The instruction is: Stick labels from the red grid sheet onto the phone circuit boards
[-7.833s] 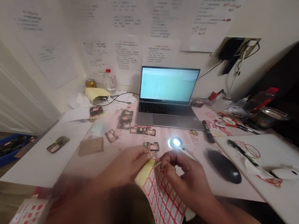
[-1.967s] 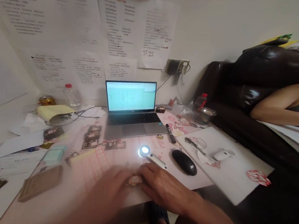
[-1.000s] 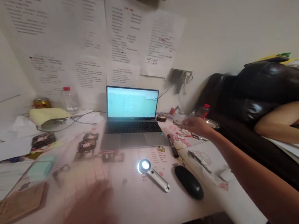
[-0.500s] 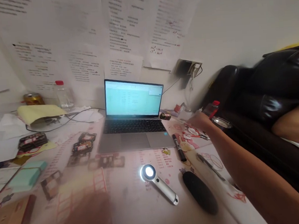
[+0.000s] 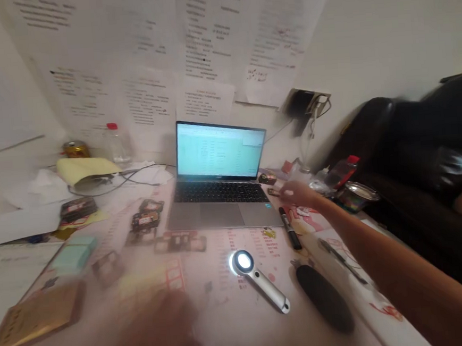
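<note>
My right hand (image 5: 296, 193) reaches to the right side of the silver laptop (image 5: 222, 213). Its fingertips are pinched on a small dark-and-gold piece (image 5: 273, 192), too small to name. Just behind it lies a little dark bundle (image 5: 267, 178). My left hand (image 5: 155, 328) is a brown smear low in the picture, over the near part of the desk, its fingers blurred by motion. Between my arms lies a silver handheld magnifier (image 5: 271, 292) with a lit round lens. A black marker (image 5: 290, 229) and a dark oval case (image 5: 324, 299) lie to its right.
Dark card-like stacks (image 5: 145, 218) lie left of the laptop. A pale green block (image 5: 74, 254) and a tan box (image 5: 38, 319) are farther left. Behind stands a red-capped bottle (image 5: 119, 144). A pen (image 5: 344, 260) and a round tin (image 5: 356, 195) are at the right.
My right hand has come left toward the laptop and now pinches a small piece. My left hand is blurred in both frames. The view has turned slightly left.
</note>
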Available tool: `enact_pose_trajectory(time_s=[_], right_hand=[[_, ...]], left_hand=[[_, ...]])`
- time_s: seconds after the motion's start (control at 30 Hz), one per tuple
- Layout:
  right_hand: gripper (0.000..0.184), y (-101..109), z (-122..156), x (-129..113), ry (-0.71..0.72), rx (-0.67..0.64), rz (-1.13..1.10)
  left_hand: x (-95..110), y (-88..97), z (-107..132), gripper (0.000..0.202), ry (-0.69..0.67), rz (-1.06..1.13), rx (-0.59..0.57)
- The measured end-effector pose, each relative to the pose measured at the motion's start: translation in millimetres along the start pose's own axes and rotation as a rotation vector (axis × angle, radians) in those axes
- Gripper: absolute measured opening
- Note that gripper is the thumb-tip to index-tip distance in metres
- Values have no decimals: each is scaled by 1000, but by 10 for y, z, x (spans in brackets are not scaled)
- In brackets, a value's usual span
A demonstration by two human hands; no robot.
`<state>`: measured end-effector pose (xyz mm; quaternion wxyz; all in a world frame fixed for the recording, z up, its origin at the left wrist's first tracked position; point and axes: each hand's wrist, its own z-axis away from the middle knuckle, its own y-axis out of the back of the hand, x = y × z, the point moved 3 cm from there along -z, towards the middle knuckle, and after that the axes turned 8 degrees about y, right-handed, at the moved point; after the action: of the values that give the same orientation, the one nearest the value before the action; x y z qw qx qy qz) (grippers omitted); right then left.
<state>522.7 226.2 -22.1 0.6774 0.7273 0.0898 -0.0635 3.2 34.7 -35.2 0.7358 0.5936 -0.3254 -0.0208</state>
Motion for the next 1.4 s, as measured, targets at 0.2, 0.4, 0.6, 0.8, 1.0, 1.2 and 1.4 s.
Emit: enact_pose_trajectory(time_s=[0.2, 0.4, 0.6, 0.8, 1.0, 1.2, 1.4], right_hand=[[30, 297, 116, -1035, 170, 122, -50], [21, 172, 549, -2510, 447, -44, -179], [33, -228, 855, -3099, 412, -257, -72], [37, -364, 954, -3197, 340, -285, -2], [35, -233, 1053, -3224, 416, -152, 16], [16, -84, 1691, -3175, 554, -11, -18], [22, -171, 2376, -3137, 653, 17, -135]], left_hand=[[443, 229, -11, 16, 175, -53, -251], [471, 341, 75, 10, 137, -73, -221], [296, 388, 166, 11, 172, -63, -211], [276, 426, 200, 12, 162, -82, -206], [212, 418, 189, 11, 132, -57, -157], [175, 423, 210, 12, 77, 21, -55], [174, 403, 224, 14, 44, 55, 18]])
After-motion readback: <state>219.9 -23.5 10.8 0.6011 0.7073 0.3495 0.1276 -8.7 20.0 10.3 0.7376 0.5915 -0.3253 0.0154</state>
